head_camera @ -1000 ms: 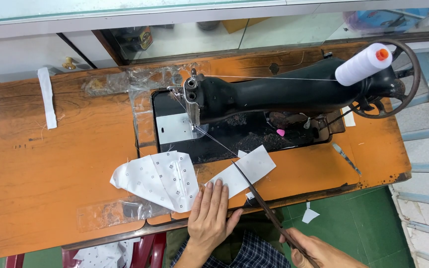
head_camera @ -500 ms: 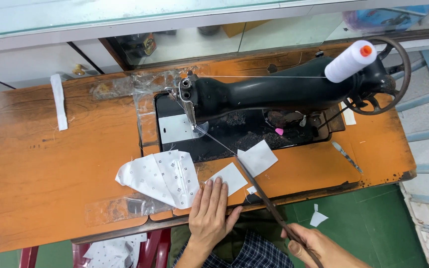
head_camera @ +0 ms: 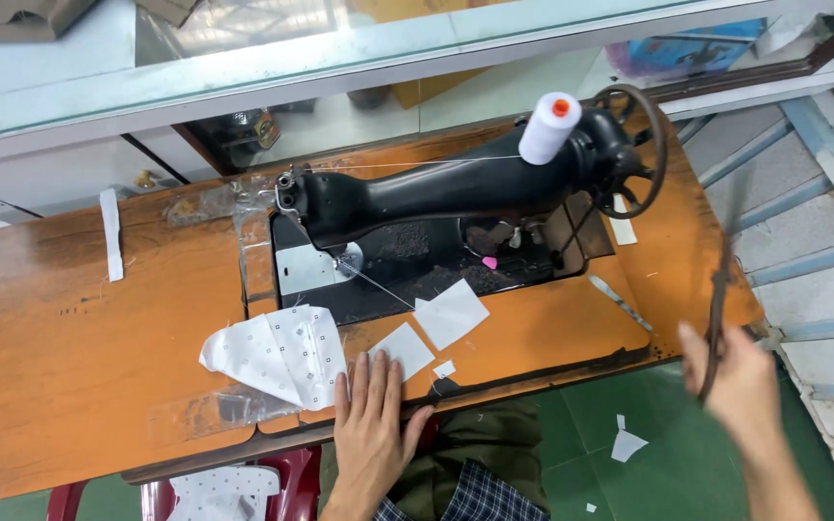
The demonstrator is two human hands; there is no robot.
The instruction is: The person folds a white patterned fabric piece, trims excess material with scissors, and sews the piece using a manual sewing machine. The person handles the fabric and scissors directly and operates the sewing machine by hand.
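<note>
A person sits at a worn orange wooden worktop holding a black cast-metal sewing machine topped by a white thread cone. The left hand lies flat and open, fingertips touching a small white fabric square; a second square lies just beyond, and crumpled dotted white cloth sits beside. The right hand, raised off to the side, grips long dark scissors, blurred. Thin thread runs from the needle; swinging blades could snag it or nick the flat hand.
</note>
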